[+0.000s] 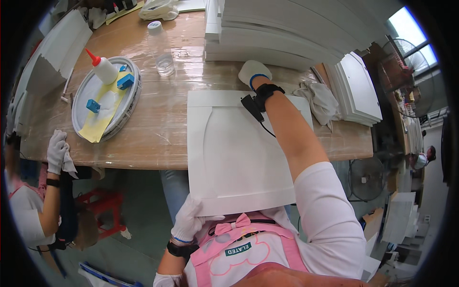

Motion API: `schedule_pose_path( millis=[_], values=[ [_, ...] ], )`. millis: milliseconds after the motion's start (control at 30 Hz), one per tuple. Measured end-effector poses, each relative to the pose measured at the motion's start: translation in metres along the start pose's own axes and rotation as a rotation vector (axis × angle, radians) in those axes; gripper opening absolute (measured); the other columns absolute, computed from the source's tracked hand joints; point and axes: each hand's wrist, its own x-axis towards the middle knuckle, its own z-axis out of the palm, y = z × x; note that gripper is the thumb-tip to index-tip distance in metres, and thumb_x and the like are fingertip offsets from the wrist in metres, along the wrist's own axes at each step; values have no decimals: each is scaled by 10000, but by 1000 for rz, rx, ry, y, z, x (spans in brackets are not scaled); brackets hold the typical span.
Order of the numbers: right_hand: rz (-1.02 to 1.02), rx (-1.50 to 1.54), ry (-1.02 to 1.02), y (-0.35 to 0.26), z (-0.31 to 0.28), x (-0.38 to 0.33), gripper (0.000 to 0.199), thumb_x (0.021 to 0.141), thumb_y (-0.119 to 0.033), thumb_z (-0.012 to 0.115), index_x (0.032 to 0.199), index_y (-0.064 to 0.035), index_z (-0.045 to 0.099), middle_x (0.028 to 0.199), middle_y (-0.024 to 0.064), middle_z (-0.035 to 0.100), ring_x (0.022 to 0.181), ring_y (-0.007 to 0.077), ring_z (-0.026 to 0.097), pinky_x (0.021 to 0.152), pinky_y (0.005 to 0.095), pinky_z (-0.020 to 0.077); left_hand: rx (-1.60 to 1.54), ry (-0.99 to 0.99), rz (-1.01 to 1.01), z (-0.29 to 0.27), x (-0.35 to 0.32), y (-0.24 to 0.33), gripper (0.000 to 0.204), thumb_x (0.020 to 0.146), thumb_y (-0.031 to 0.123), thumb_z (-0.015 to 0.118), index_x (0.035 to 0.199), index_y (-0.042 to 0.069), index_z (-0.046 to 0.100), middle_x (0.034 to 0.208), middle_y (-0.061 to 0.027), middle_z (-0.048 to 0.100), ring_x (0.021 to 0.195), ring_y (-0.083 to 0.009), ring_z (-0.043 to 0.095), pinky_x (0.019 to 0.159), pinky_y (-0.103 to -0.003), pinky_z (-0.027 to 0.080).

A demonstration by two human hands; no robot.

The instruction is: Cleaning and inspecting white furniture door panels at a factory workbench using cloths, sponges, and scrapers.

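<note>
Although the white framed panel (246,153) lay mid-frame with its border already in place, its near end past the wooden table (158,138), what surface work remained could not be told. The left hand (187,220) gripped its lower-left corner; the right hand (255,74), beyond its top edge, hid its fingers, its grip unreadable. Stacked white panels (282,40), finished or waiting, filled the upper right, with a red-tipped squeeze bottle (105,71) untouched at upper left.

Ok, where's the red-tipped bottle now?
In the head view, the red-tipped bottle is at left on the round tray, left of the clear bottle.
</note>
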Motion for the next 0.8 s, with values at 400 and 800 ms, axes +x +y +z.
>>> schedule_pose_path(
  millis=[400,800],
  values=[
    [-232,215,144,39,12,2,374,823,-315,597,1009,-1,680,936,210,688,901,377,646,823,424,488,49,-14,-17,6,4,2,502,1014,197,486,1440,19,288,1357,-222,472,1172,-440,572,858,-613,566],
    [-526,484,-323,38,4,-270,222,946,-151,491,1097,-52,621,916,140,672,868,267,656,802,340,498,35,-46,21,11,-3,8,535,1037,249,448,1476,26,240,1405,-205,444,1217,-398,552,880,-563,574]
  ],
)
